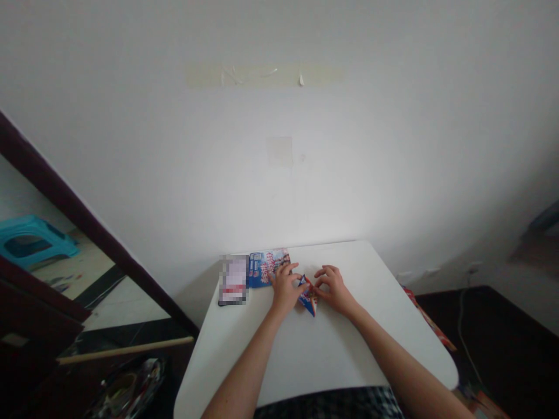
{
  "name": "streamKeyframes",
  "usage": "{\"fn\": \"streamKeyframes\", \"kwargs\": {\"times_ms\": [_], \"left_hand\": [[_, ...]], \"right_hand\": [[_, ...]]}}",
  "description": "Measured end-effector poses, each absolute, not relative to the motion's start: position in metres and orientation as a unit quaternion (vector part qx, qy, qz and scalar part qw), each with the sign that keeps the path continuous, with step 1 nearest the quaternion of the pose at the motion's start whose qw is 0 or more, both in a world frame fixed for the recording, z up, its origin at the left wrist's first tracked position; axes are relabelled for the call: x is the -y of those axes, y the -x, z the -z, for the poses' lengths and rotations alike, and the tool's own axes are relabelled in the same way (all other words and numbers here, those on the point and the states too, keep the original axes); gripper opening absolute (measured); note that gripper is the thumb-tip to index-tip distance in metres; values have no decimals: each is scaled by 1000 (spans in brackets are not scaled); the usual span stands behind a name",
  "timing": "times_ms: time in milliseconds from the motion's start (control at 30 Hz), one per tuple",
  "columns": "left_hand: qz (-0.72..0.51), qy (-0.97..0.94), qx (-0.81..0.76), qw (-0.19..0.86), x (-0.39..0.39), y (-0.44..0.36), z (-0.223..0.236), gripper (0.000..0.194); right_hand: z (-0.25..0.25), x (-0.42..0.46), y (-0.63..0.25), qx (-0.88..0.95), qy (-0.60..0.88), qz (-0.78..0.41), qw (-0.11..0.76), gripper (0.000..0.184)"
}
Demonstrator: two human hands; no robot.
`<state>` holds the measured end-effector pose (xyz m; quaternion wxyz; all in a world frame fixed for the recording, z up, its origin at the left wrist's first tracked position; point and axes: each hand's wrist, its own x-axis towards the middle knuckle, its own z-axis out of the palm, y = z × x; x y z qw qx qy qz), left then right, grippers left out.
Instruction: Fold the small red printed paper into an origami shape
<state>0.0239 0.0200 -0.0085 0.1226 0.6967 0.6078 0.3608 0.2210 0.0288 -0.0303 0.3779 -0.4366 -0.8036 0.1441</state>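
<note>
A small folded piece of printed paper [309, 301], blue with red and white, lies on the white table between my hands. Its shape is roughly triangular, with one point towards me. My left hand [286, 288] holds its left edge, thumb on the paper and fingers curled above it. From the right, my right hand [334, 289] grips the other edge with thumb and fingertips bent inward. Just behind my left hand lies a flat blue printed sheet or booklet [261, 270], partly covered by my fingers.
On the white table [323, 361], a phone-like rectangle [234, 282] with a pixelated face lies at the left. A plain wall [371, 145] rises behind the table. A lined bin [126, 390] stands on the floor at left; a blue stool [37, 238] is beyond the doorway.
</note>
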Motion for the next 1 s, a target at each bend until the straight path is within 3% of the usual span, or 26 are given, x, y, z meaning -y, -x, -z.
{"fn": "streamKeyframes", "kwargs": {"times_ms": [433, 1000], "left_hand": [[-349, -705, -605, 123, -18, -28, 11, 7], [-434, -669, -589, 127, -24, -19, 13, 8]], "right_hand": [[29, -27, -221, 817, 430, -141, 359, 7], [25, -24, -220, 814, 437, -159, 347, 3]]}}
